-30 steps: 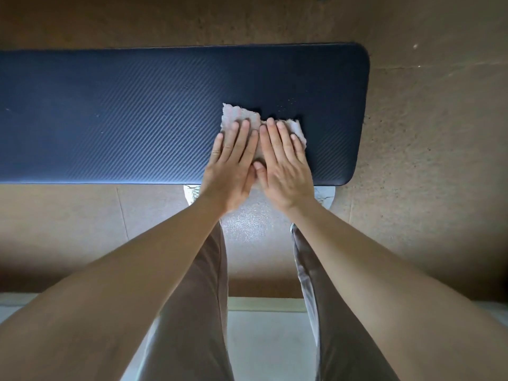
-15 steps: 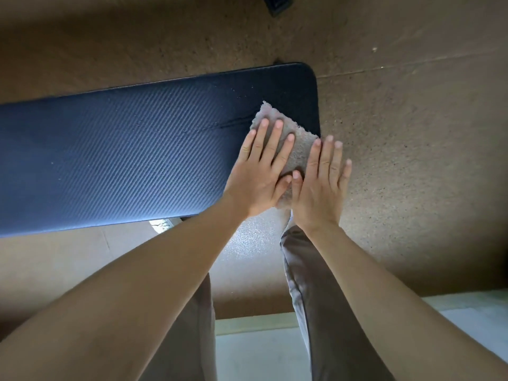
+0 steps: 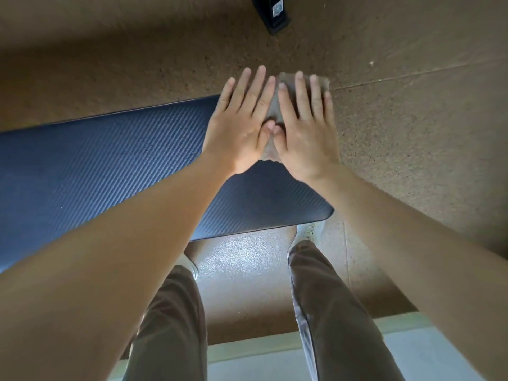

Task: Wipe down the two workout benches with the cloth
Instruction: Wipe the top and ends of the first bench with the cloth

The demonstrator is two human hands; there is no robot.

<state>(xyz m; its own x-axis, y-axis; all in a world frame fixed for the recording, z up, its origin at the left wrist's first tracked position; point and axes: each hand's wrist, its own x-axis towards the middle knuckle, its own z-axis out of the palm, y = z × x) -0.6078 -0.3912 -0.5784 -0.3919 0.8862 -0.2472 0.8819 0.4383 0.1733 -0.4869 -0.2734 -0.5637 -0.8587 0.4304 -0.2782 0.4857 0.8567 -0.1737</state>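
The dark blue ribbed bench pad (image 3: pixel 110 166) runs off to the left, and the grey cloth (image 3: pixel 273 111) sits at its far right corner, its top edge lying out past the bench's far edge over the brown speckled floor (image 3: pixel 417 138). Both hands lie flat on it, palms down. The left hand (image 3: pixel 242 127) covers the cloth's left part. The right hand (image 3: pixel 305 136) covers the rest, at the bench's right end.

The fingers (image 3: pixel 254 89) of both hands are straight and a little spread, and their tips reach beyond the far edge. The two thumbs touch tip to tip over the middle of the cloth. Both forearms stretch forward across the pad's near edge.

On the floor well beyond the bench stands a black block (image 3: pixel 273 15) with a small white label, its print too small to read. Below, brown trousers (image 3: pixel 170 320) stand at the near edge.
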